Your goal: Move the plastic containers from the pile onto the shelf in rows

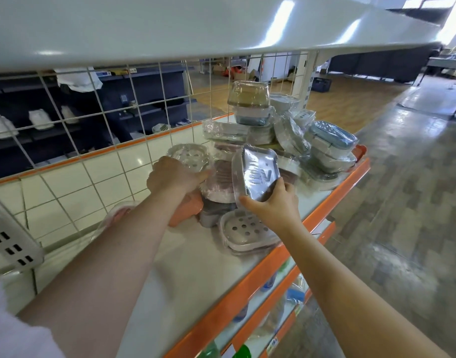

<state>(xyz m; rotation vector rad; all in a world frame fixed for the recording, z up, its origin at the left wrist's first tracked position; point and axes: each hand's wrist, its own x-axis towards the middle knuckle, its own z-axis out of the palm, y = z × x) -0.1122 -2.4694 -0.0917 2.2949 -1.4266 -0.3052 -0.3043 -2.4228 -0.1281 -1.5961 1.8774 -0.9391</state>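
The right hand (pixel 273 202) reaches forward from the lower right, forearm bare, thumb and fingers curled round the near end of a grey wrapped container (pixel 256 171), which it holds tilted up on its long edge so the shiny film on its top faces the camera; raised letters show through the film but are too blurred to read. The left hand (pixel 173 177) comes in from the lower left, knuckles up, fingers bent down over a pink-and-white container (pixel 219 184) at the foot of the pile; an orange container (pixel 186 210) sits under the wrist, and whether the hand grips either one or only rests there cannot be told. Just behind the left hand lies a clear-wrapped dish with round holes (pixel 189 156), and in front of the right hand a white perforated container (pixel 246 231) rests flat near the front edge. Beyond both hands the pile of plastic containers (pixel 286 130) is heaped loosely towards the right end of the shelf (pixel 195 275), in grey, white, blue and beige, all in shiny film, with a beige one (pixel 248 94) topmost. The shelf is white with an orange lip (pixel 273 257), backed by a white wire grid (pixel 105 112), with another shelf board (pixel 170 27) overhead.
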